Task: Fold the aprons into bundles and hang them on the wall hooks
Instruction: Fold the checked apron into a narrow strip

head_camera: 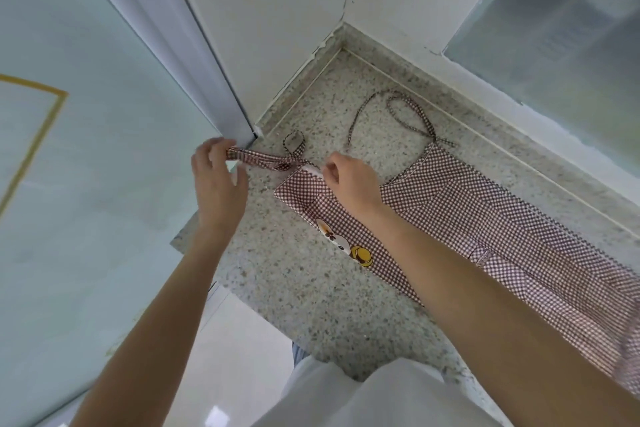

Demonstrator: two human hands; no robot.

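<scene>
A brown-and-white checked apron (485, 218) lies folded into a long strip on a speckled stone counter (294, 281), running from the middle to the lower right. A cartoon print (346, 246) shows on its near fold. My left hand (218, 177) pinches the apron's neck strap (256, 159) and holds it taut to the left. My right hand (349, 180) pinches the apron's top edge where the strap joins. Thin waist ties (405, 114) loop loosely on the counter behind the apron.
The counter ends in a corner against white walls (277, 10). A pale door or panel with a metal frame (194, 45) stands on the left. A frosted window (571, 28) is at the upper right. White floor tiles (225, 357) show below the counter edge.
</scene>
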